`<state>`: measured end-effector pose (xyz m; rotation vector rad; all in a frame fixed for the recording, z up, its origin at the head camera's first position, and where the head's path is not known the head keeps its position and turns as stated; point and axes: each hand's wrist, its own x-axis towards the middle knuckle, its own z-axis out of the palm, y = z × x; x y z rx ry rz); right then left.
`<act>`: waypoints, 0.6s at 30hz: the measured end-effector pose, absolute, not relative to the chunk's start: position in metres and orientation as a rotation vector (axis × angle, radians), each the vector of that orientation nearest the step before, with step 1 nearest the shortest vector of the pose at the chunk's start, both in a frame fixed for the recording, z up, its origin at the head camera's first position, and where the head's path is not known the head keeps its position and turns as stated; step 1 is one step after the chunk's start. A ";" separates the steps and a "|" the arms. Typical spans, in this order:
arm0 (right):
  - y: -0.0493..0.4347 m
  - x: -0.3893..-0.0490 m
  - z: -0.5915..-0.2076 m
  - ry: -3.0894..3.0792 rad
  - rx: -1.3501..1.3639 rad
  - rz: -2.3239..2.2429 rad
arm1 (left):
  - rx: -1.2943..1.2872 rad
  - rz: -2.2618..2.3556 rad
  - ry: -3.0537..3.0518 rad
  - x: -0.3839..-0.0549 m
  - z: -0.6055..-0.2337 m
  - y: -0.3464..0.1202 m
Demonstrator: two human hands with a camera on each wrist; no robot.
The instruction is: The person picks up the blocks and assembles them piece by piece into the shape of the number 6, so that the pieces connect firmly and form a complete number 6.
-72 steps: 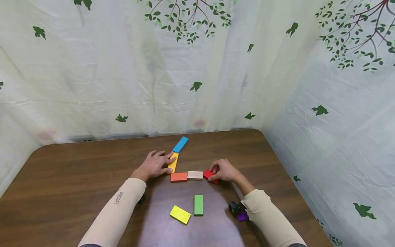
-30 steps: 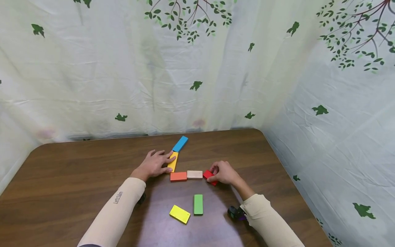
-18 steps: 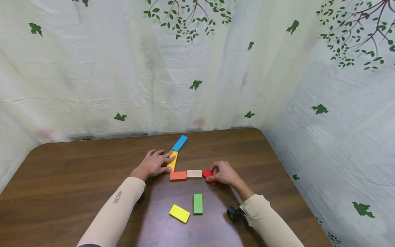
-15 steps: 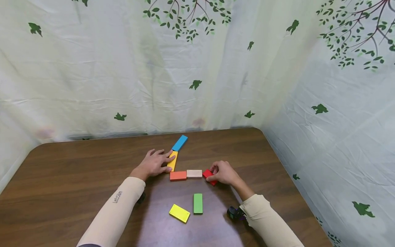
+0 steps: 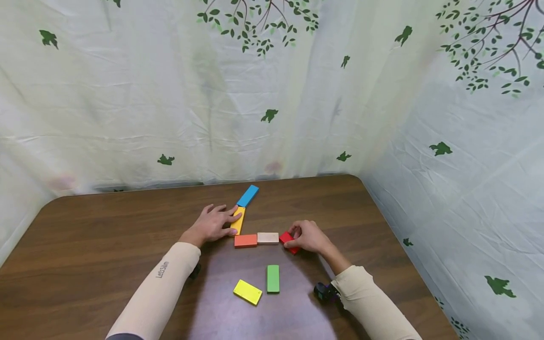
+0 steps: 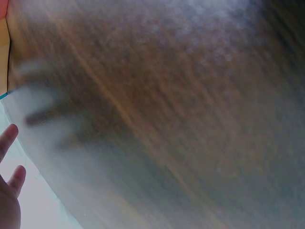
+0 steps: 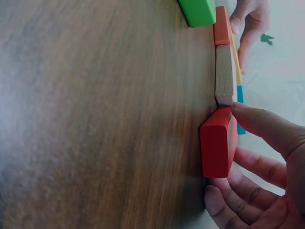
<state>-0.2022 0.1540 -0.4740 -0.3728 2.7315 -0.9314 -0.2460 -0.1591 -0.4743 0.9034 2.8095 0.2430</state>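
In the head view, my left hand (image 5: 211, 225) rests on an amber wooden block (image 5: 238, 221), its index and middle fingers and thumb touching the block and the other fingers spread. A blue block (image 5: 248, 195) continues from the amber block's far end. Near its other end lies an orange block (image 5: 245, 241), end to end with a pale wood block (image 5: 267, 238). My right hand (image 5: 309, 236) pinches a red block (image 7: 215, 150) between thumb and fingers. The red block lies slanted, its corner at the pale block's right end. Its top is partly covered by my fingers.
Nearer to me on the brown table (image 5: 106, 245) lie a green block (image 5: 273, 279) and a yellow block (image 5: 248, 292). A dark wrist camera (image 5: 325, 292) hangs under the right sleeve (image 5: 369, 302). A leaf-printed white curtain (image 5: 212, 94) stands behind the table.
The red block has turned a little more aslant in my right hand since the earliest frame. My right forearm has shifted slightly, covering a purple block seen then. The left hand stays put.
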 end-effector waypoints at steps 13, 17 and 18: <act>0.161 -0.201 -0.471 2.708 -0.455 -0.996 | 0.889 0.239 2.802 -0.247 -0.474 -0.158; 0.164 -0.199 -0.471 2.675 -0.534 -1.045 | 0.895 0.237 2.803 -0.246 -0.473 -0.158; 0.164 -0.199 -0.471 2.665 -0.555 -1.057 | 0.896 0.240 2.802 -0.246 -0.472 -0.158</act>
